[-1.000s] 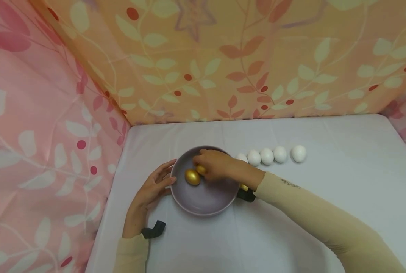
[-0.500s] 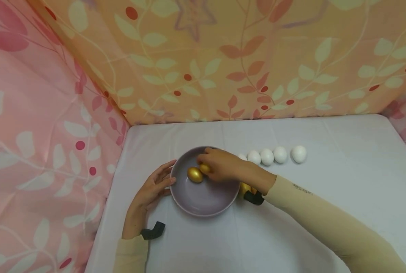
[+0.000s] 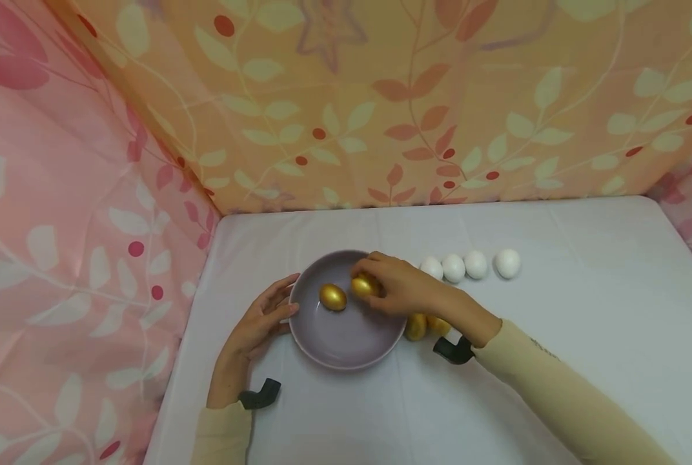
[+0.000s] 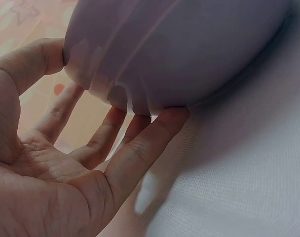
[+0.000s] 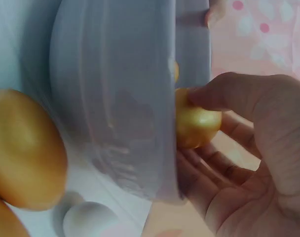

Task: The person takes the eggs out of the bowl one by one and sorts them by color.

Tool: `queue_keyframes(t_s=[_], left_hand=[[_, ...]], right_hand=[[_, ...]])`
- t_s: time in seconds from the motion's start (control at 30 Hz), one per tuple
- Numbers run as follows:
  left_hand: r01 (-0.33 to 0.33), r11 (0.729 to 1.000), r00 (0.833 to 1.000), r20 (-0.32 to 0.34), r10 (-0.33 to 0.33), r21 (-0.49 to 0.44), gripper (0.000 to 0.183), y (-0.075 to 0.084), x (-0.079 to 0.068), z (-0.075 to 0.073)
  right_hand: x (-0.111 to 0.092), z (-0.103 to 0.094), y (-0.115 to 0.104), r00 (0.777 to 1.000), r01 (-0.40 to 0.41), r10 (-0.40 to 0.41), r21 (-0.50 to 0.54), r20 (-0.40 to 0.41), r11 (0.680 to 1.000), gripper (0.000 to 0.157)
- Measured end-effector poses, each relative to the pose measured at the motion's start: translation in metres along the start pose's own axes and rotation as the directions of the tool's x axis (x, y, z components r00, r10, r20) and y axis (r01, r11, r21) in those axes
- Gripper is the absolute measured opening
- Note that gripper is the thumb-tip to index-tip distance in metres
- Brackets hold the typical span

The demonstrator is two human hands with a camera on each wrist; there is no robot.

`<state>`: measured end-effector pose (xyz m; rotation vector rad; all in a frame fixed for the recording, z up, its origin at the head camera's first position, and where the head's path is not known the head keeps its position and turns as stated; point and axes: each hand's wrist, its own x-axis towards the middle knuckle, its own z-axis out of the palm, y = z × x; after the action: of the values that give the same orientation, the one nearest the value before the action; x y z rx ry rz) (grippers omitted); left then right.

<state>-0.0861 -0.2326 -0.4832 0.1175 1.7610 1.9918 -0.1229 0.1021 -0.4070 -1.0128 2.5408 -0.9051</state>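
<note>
My left hand (image 3: pixel 261 320) holds the side of the mauve bowl (image 3: pixel 346 356). Its thumb lies at the rim, and its spread fingers touch the outer wall in the left wrist view. Over the right half of the bowl, my right hand (image 3: pixel 401 284) grips a shiny golden egg (image 3: pixel 365 285) between thumb and fingers. In the right wrist view this egg (image 5: pixel 199 121) shows just above the rim. Another golden egg (image 3: pixel 332 297) lies inside the bowl, left of that hand.
Right of the bowl, golden eggs (image 3: pixel 416 327) rest on the white-covered table (image 3: pixel 346 420), partly beneath the right wrist. Behind the right forearm stands a row of white eggs (image 3: pixel 454 268), with one white egg (image 3: pixel 507 263) set apart. Patterned cloth (image 3: pixel 346 129) hangs behind.
The right hand has moved right inside the bowl with its golden egg, away from the other one. More of the golden eggs on the table now shows. The left hand stays at the bowl.
</note>
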Motion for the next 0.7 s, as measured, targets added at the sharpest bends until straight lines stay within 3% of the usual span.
queue_keyframes(t_s=[0.37, 0.7], left_hand=[[-0.012, 1.0, 1.0, -0.003, 0.012, -0.003, 0.067, -0.001, -0.001, 0.001], [-0.009, 1.0, 1.0, -0.005, 0.009, 0.008, 0.066, -0.002, 0.0, 0.0]], right_hand=[[-0.022, -0.006, 0.007, 0.99, 0.048, -0.027, 0.153, -0.138, 0.987, 0.044], [-0.048, -0.005, 0.017, 0.972, 0.022, 0.061, 0.348, -0.228, 0.937, 0.045]])
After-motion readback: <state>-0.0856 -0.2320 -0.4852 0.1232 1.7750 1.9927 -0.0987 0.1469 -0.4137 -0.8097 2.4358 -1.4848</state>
